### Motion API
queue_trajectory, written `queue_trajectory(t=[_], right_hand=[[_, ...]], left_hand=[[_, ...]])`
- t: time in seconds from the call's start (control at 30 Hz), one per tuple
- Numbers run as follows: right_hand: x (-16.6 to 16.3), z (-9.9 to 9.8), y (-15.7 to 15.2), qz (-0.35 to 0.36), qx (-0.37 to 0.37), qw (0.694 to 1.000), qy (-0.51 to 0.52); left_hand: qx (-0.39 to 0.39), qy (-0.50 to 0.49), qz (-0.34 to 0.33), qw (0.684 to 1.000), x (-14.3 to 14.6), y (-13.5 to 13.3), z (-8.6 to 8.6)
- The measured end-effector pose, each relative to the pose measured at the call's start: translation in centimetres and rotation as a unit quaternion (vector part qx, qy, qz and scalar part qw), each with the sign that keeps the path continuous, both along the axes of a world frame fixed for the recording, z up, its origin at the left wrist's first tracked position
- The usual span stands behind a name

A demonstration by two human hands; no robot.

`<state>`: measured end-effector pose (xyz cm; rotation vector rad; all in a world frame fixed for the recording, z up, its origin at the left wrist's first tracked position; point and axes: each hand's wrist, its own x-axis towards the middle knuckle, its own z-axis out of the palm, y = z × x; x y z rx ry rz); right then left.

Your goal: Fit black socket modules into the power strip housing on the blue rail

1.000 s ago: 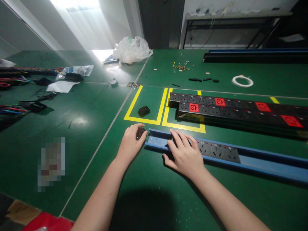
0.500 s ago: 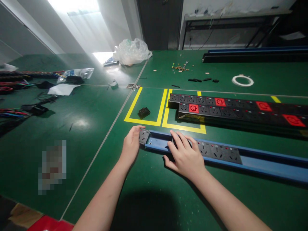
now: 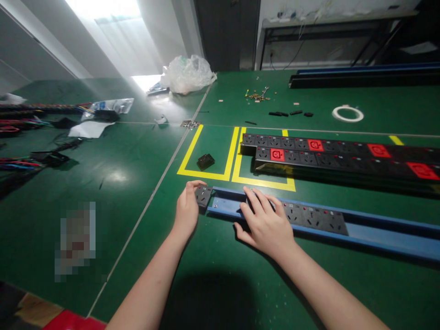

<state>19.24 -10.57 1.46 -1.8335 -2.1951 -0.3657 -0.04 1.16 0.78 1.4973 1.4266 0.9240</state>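
Observation:
In the head view, my left hand is closed around a black socket module at the left end of a blue metal channel. The module sits just off the channel's end, a narrow gap between them. My right hand lies palm down across the channel with its fingers spread over a row of black socket modules set inside. Its thumb rests on the near side. The palm and fingers hide part of that row.
Beyond the channel lie two long black power strips with red sockets. A loose black module rests inside yellow tape. Farther back are a tape roll, small brass parts and a plastic bag. Wire bundles lie left.
My left hand has drawn the socket module slightly left, away from the channel's end. My right hand has stayed in place over the row.

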Motion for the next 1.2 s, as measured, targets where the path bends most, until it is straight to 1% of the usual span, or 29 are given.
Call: queue_trajectory(t=[0.1, 0.33, 0.47, 0.63, 0.87, 1.2], right_hand=[[0.0, 0.0, 0.0, 0.002, 0.004, 1.000, 0.001], [0.0, 0.2, 0.0, -0.001, -0.005, 1.000, 0.001], [0.0, 0.2, 0.1, 0.000, 0.000, 1.000, 0.006], [-0.2, 0.3, 0.2, 0.000, 0.012, 1.000, 0.016], [-0.2, 0.3, 0.2, 0.001, 0.021, 1.000, 0.021], [-0.3, 0.3, 0.2, 0.001, 0.028, 0.999, 0.024]], left_hand=[[-0.020, -0.027, -0.007, 0.999, 0.0, 0.2, 0.0], [0.037, 0.031, -0.030, 0.998, -0.2, -0.6, 0.2], [0.055, 0.035, -0.047, 0.997, -0.2, -0.9, 0.3], [0.052, 0.020, -0.059, 0.997, -0.3, -0.8, 0.0], [0.028, -0.008, -0.067, 0.997, -0.3, -0.7, 0.1], [0.034, 0.018, -0.056, 0.998, -0.1, -0.8, 0.3]])
